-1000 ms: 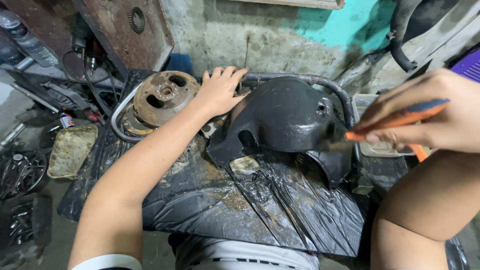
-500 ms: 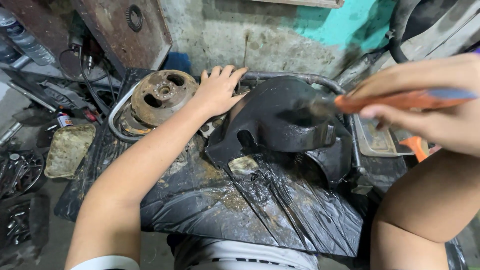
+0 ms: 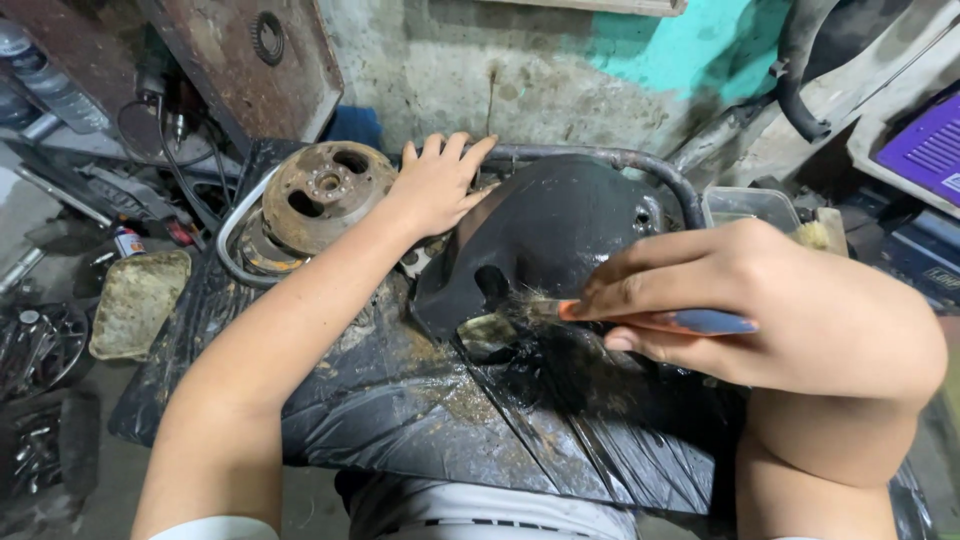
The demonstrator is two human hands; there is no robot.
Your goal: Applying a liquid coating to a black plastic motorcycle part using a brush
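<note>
My right hand (image 3: 790, 320) is closed around the orange-and-blue handle of a small brush (image 3: 640, 318), whose dark bristles press against the lower front edge of the curved, greasy black plastic cover (image 3: 560, 240). That cover sits on a wrinkled black plastic sheet (image 3: 400, 400) spread across my lap. My left hand (image 3: 435, 185) lies flat with fingers spread on the cover's upper left edge, gripping nothing. Just to its left rests a rusty round metal drum (image 3: 325, 195)

Rough grey concrete wall (image 3: 450, 70) w/ teal patch (image 3: 690, 50); rusty metal plate (image 3: 240, 60) leaning left; cluttered floor (image 3: 40, 260).
</note>
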